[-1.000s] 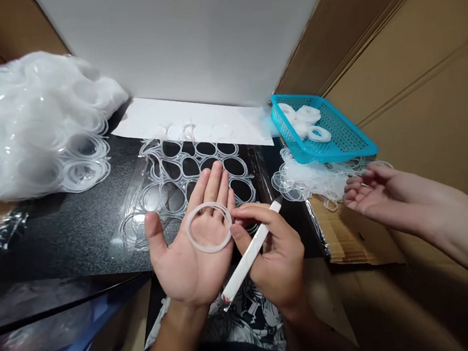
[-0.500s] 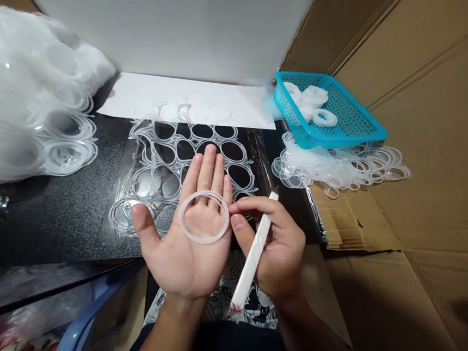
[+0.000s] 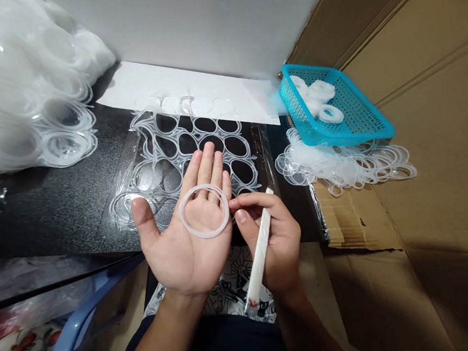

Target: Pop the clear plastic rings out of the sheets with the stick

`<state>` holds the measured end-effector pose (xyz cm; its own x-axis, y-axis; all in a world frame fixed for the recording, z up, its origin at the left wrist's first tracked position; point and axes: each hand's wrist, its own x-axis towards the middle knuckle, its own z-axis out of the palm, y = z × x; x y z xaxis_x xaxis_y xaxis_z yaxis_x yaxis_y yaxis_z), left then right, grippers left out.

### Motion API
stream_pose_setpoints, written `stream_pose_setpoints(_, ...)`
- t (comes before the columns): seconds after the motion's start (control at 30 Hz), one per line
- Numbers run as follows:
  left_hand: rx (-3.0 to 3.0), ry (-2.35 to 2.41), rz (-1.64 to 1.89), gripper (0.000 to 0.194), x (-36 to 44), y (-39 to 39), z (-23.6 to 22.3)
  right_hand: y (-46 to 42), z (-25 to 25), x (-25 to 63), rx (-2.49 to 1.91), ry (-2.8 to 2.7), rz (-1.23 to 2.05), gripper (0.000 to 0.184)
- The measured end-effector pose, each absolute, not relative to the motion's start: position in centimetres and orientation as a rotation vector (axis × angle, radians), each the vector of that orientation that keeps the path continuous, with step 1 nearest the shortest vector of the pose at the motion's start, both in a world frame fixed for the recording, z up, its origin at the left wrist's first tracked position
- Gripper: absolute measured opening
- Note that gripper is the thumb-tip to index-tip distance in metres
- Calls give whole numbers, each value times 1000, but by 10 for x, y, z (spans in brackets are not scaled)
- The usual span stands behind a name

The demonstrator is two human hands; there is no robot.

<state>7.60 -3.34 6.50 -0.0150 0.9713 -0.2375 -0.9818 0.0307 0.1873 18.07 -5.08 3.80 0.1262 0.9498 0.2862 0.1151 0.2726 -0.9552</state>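
Observation:
My left hand (image 3: 182, 240) lies flat, palm up, over the near edge of the black work surface (image 3: 52, 213). A thin translucent white ring (image 3: 204, 211) rests on its palm and fingers. My right hand (image 3: 272, 237) is just to the right, gripping a slim white knife-like tool (image 3: 259, 255); its fingertips touch the ring's right edge. Behind my hands lies a clear plastic sheet (image 3: 183, 152) with several round holes cut out of it.
A big heap of translucent plastic sheets (image 3: 17, 85) fills the far left. A blue basket (image 3: 335, 112) with white rings stands at the back right, over a pile of loose thin rings (image 3: 340, 166). White paper (image 3: 177, 93) lies at the back; cardboard (image 3: 423, 181) on the right.
Another person's hand at the right, seen a second ago, has left the view. My hands stay together with the ring on the left palm; the tool has tilted more upright.

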Motion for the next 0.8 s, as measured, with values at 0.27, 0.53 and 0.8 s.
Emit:
stream_pose_setpoints(0.27, -6, 305, 1528, 85, 77, -33, 63, -51, 36, 183, -1129, -1305, 820, 15)
stream_pose_setpoints(0.53, 16, 267, 1524, 85, 77, -33, 60, -52, 32, 184, -1160, -1368, 660, 17)
stream_pose_setpoints(0.8, 38, 288, 1492, 91, 77, -35, 59, -42, 52, 185, -1320, -1610, 458, 25)
